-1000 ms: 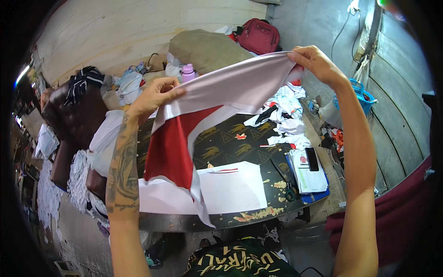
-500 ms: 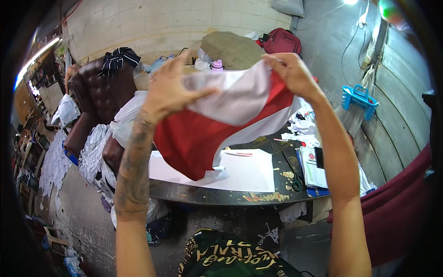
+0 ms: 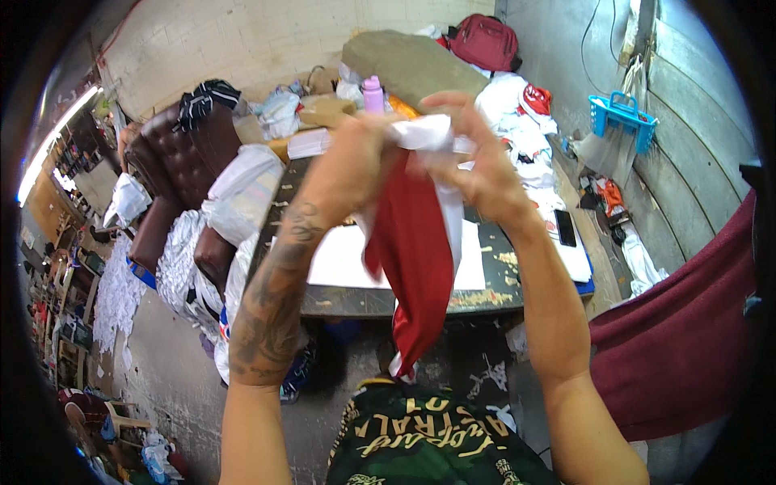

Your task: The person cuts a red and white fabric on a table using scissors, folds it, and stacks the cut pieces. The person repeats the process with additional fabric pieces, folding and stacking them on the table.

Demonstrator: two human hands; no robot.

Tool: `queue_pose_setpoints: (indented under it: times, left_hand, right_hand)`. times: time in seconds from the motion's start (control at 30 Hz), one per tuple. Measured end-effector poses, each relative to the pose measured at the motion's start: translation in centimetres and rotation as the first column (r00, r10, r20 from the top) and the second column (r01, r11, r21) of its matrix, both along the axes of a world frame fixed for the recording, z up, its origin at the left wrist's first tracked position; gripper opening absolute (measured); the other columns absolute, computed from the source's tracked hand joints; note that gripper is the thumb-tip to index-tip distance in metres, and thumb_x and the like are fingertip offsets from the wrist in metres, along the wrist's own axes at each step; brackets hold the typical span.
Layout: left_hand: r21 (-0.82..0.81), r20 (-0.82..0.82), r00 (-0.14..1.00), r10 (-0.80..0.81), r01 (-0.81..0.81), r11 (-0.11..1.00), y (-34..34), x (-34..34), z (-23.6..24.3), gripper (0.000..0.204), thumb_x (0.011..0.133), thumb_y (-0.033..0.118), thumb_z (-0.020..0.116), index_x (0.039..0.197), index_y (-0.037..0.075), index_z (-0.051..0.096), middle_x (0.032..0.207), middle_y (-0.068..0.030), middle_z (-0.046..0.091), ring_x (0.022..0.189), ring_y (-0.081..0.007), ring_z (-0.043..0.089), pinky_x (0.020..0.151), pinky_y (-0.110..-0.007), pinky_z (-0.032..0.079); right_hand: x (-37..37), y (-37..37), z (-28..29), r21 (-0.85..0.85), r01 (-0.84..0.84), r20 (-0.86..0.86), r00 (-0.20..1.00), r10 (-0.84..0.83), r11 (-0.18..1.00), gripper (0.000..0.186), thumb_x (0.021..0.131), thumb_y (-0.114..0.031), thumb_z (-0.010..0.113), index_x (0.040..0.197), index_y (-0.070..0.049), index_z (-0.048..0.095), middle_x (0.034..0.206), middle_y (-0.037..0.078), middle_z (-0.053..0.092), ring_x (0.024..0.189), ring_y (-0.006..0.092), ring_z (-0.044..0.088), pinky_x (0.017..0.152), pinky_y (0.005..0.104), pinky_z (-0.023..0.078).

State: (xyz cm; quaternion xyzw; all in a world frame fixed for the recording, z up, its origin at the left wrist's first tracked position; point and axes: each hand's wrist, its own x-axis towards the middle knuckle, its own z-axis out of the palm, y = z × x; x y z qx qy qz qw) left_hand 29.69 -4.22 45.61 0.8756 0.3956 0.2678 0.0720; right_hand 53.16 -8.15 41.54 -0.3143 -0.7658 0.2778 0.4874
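A red and white fabric piece [image 3: 416,250] hangs bunched in a narrow strip in front of me, its lower tip reaching just above my shirt. My left hand [image 3: 353,160] is closed on its upper left part, the fingers smeared by motion. At the upper right, my right hand [image 3: 482,171] grips the white top portion, its thumb side blurred and one finger raised. Behind the fabric, a large white paper sheet [image 3: 347,260] lies on the dark worn table [image 3: 347,303].
A black phone [image 3: 565,228] lies on papers at the table's right. White cloths [image 3: 529,153] heap beyond it. A pink bottle [image 3: 373,95] stands at the back. A brown tufted armchair [image 3: 187,144] is on the left, a maroon cloth [image 3: 679,323] on the right.
The fabric was spread wide between my hands and now hangs gathered and narrow. My hands have come closer together. My view has shifted, showing more of the table's right side.
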Motion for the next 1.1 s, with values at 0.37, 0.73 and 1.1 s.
queue_pose_setpoints:
  times: [0.37,0.73,1.1]
  left_hand:
    - [-0.34,0.757,0.596,0.269,0.007,0.94,7.2,-26.7,-10.9,0.029,0.105,0.026,0.076,0.124,0.004,0.075,0.111,-0.0002,0.076,0.104,-0.0091,0.067,0.095,-0.027,0.05]
    - [-0.537,0.558,0.73,0.394,-0.044,0.842,8.1,-29.1,-14.8,0.036,0.104,0.027,0.077,0.127,0.0,0.074,0.119,-0.0026,0.077,0.106,-0.0101,0.068,0.096,-0.029,0.052]
    - [-0.735,-0.087,0.869,0.487,-0.386,0.558,-5.7,-34.3,-33.1,0.023,0.099,0.022,0.075,0.105,0.0,0.08,0.092,-0.0039,0.076,0.09,-0.013,0.066,0.084,-0.031,0.052]
  right_hand:
    - [22.1,-4.7,-3.9,-0.026,0.422,0.565,0.754,-0.335,0.906,0.013,0.091,-0.005,0.082,0.103,0.0,0.077,0.088,0.004,0.072,0.086,0.0124,0.064,0.082,0.0346,0.055]
    - [29.3,0.2,-6.4,-0.179,0.532,0.466,0.787,-0.405,0.828,0.009,0.095,-0.007,0.074,0.1,0.001,0.072,0.095,0.002,0.067,0.093,0.0115,0.062,0.083,0.0287,0.049]
    - [23.9,-9.8,-25.0,-0.638,0.484,0.419,0.871,-0.257,0.599,0.01,0.091,0.003,0.069,0.099,0.002,0.075,0.083,-0.001,0.069,0.075,0.0077,0.061,0.069,0.0264,0.049]
